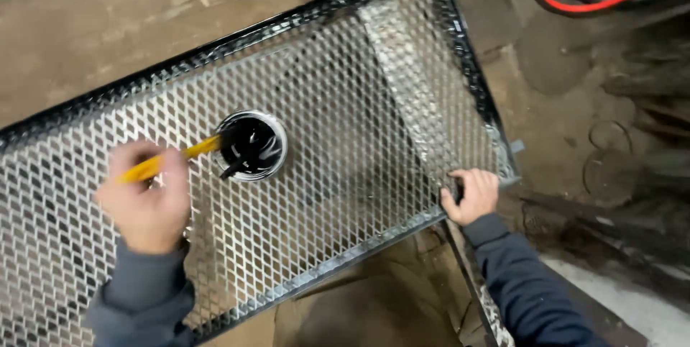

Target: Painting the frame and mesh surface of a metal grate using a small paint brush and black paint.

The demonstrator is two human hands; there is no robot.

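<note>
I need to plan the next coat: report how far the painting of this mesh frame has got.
Done: the far frame edge looks glossy black. In hand: the left hand dips a yellow-handled brush into the can of black paint, and the right hand grips the frame's near corner. Left: the mesh and near edge look bare metal.

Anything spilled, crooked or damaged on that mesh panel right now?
No spill shows. The paint can sits directly on the mesh panel, which lies skewed in view. Left hand dips the brush; right hand grips the frame's unpainted edge.
</note>
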